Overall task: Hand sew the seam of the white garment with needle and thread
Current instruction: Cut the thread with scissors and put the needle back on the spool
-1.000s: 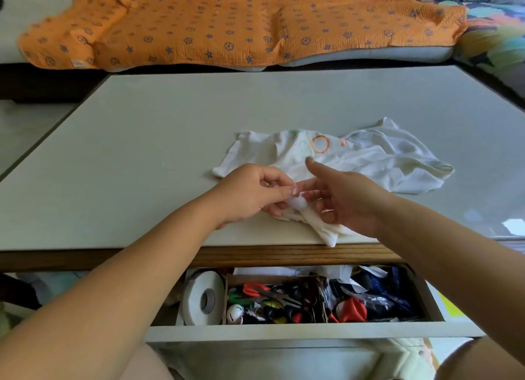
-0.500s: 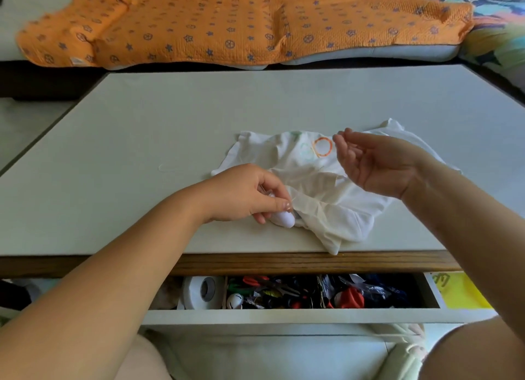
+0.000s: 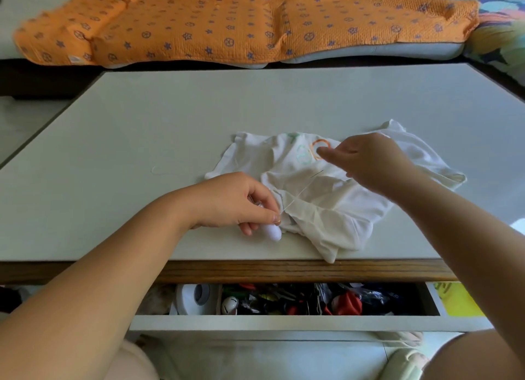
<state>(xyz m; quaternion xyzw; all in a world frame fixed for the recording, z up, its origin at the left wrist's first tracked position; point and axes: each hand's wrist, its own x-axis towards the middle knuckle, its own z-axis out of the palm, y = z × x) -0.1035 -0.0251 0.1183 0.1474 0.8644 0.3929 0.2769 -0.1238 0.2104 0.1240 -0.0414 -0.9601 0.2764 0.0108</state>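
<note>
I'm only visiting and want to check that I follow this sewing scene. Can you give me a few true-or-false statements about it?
1. The drawer under the table stands open. True.
2. The white garment lies inside the drawer. False: it lies on the table.
3. The left hand holds a white spool. True.
4. The right hand lies flat on bare table. False: it is over the garment, fingers curled.
</note>
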